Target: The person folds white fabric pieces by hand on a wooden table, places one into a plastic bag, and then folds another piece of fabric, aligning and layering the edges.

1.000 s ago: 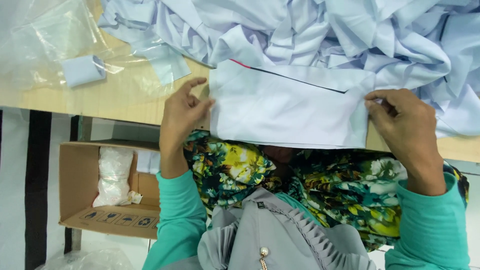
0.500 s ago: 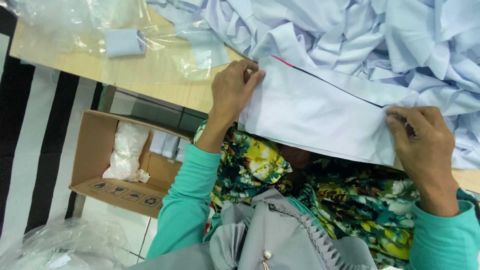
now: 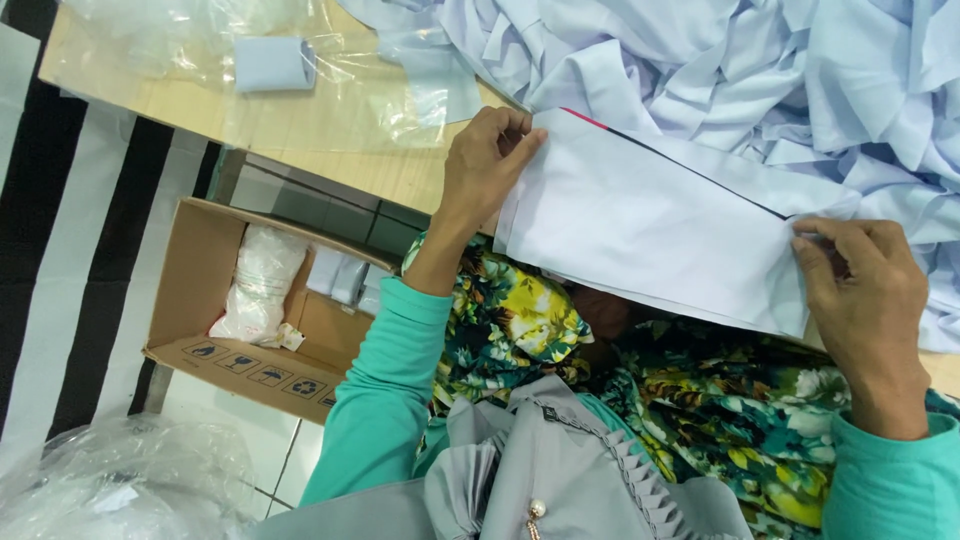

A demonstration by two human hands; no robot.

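Note:
A flat white fabric piece (image 3: 650,225) with a thin dark and red edge line hangs over the front edge of the wooden table (image 3: 300,125). My left hand (image 3: 485,165) pinches its left end. My right hand (image 3: 865,300) pinches its right end. Behind it lies a large heap of pale blue-white fabric pieces (image 3: 750,70). Both sleeves are teal, and a floral cloth (image 3: 700,390) covers my lap below the piece.
Clear plastic bags (image 3: 330,90) lie on the table's left part, with a small folded pale blue piece (image 3: 272,62) inside. An open cardboard box (image 3: 250,300) holding bagged white items stands on the floor at left. A crumpled plastic bag (image 3: 110,485) lies at bottom left.
The view has swung so the table and fabric piece now sit tilted and further right. Both hands keep hold of the piece's ends.

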